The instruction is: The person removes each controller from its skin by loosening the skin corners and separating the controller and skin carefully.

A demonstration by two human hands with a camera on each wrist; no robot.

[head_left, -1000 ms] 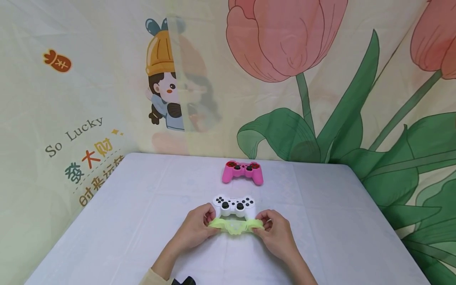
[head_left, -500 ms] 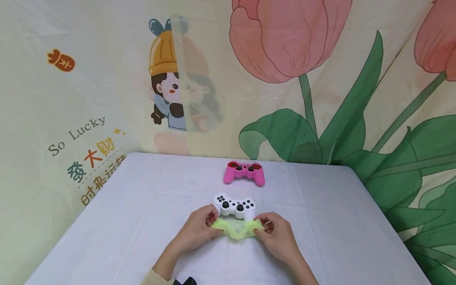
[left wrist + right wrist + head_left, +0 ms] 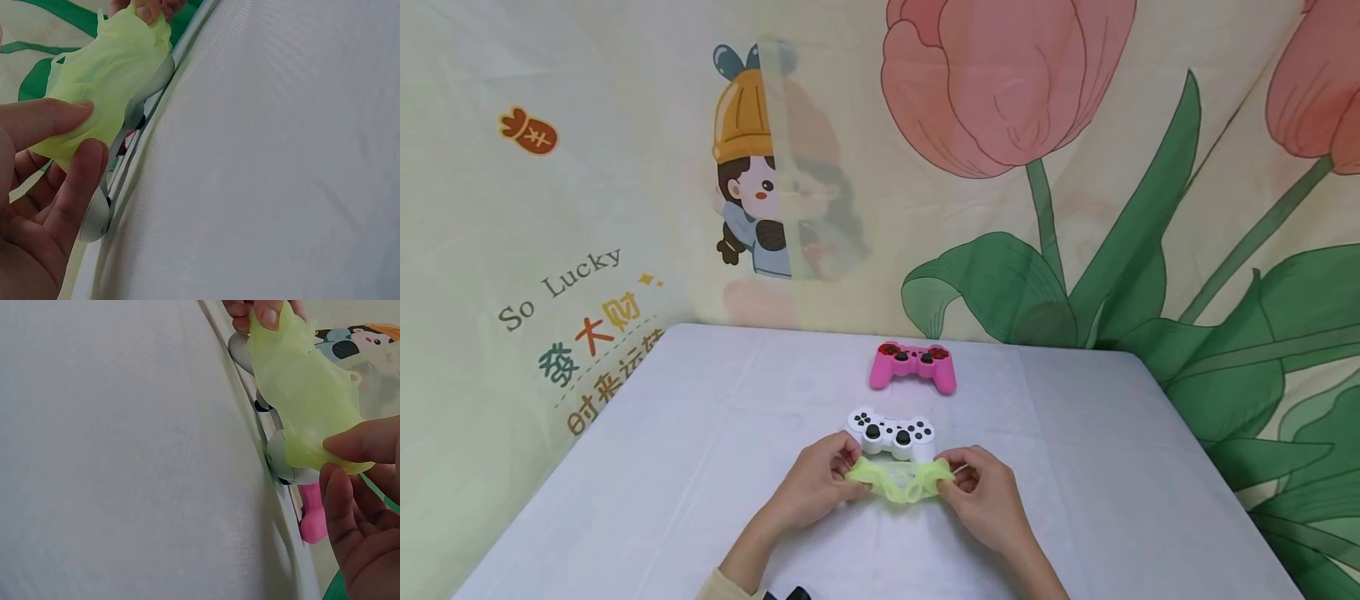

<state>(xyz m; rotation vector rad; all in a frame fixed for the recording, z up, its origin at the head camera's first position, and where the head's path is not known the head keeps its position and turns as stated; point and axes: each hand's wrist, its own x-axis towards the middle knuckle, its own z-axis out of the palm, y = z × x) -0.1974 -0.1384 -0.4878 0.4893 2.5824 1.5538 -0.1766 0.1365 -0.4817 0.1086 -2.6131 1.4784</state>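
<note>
Yellow-green cover near white controller

Both wrist cameras near green cover

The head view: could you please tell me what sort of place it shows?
Probably an indoor tabletop arranged for filming or demonstrations. A cloth-covered table stands before a backdrop printed with tulips and a cartoon figure; a white controller and a pink controller lie on the table.

I saw the left hand pinching one end of a limp, yellow-green cover, the right hand the other; a white controller showed behind it.
</note>
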